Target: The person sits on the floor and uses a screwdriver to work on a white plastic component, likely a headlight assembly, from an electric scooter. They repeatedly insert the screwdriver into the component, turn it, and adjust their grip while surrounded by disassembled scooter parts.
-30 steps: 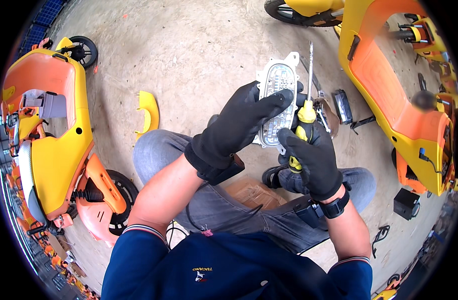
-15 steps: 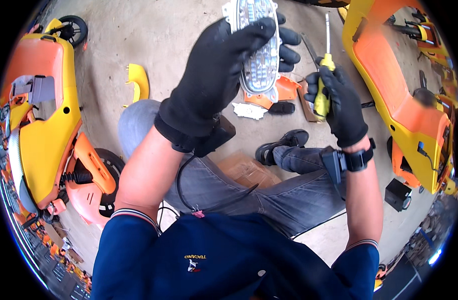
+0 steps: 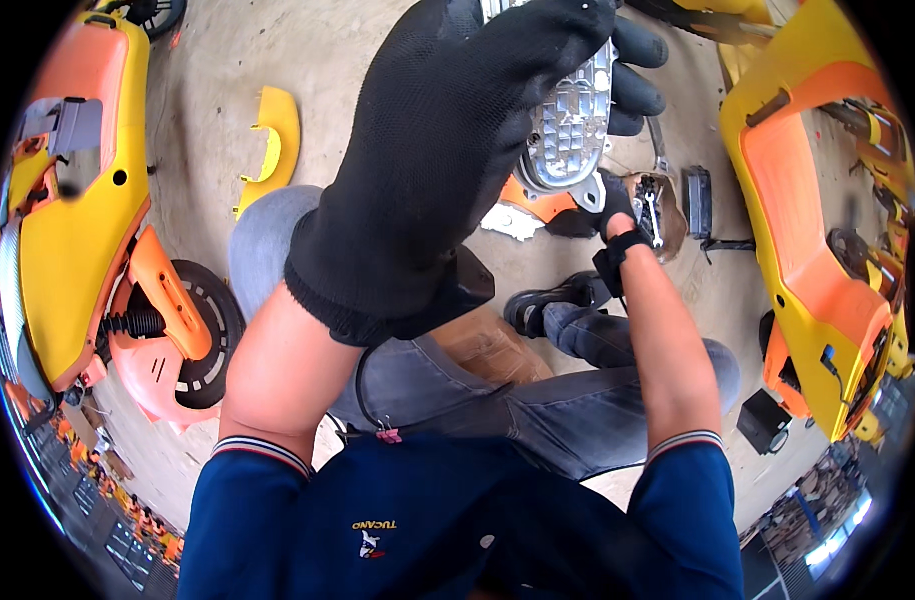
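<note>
My left hand (image 3: 448, 130), in a black glove, is closed around an oval lamp unit (image 3: 572, 125) with a clear faceted lens and silver rim. Its thumb lies across the lens and its fingers wrap the far edge; the lamp's top is cut off by the picture. Lower and farther right, my right hand (image 3: 615, 203), also gloved, is reaching down beside an open container of tools (image 3: 678, 215), where a wrench (image 3: 654, 218) shows. The lamp covers most of its fingers, and whether they hold anything is hidden. No screwdriver is visible.
On the floor lie an orange part (image 3: 546, 203), a white part (image 3: 511, 222) and a curved yellow panel (image 3: 278, 140). Yellow-and-orange scooter bodies stand left (image 3: 78, 260) and right (image 3: 798, 220). A cardboard box (image 3: 488, 347) sits between my legs; a black box (image 3: 764, 422) is at right.
My right hand has gone from holding up a yellow-handled screwdriver down to the tool container, partly behind the lamp. My left hand and the lamp have come closer and shifted right.
</note>
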A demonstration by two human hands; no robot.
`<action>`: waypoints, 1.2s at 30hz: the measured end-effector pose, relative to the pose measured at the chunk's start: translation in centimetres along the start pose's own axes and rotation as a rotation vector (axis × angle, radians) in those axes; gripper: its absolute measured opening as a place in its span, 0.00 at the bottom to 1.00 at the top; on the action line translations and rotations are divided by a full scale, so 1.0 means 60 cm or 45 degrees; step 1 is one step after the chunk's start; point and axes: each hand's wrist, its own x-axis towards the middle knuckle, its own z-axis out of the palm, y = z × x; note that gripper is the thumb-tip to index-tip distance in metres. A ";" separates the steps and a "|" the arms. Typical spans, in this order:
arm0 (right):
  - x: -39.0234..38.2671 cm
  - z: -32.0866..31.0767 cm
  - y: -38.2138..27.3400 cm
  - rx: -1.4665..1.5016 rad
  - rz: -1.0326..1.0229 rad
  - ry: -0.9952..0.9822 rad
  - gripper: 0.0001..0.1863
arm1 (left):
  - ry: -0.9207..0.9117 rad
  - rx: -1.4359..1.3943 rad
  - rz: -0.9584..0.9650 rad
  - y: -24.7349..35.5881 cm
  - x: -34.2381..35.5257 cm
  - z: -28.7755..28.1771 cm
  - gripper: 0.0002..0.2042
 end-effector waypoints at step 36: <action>0.060 0.104 -0.017 -0.024 0.258 -0.320 0.16 | 0.316 0.166 -0.183 0.034 0.026 0.014 0.22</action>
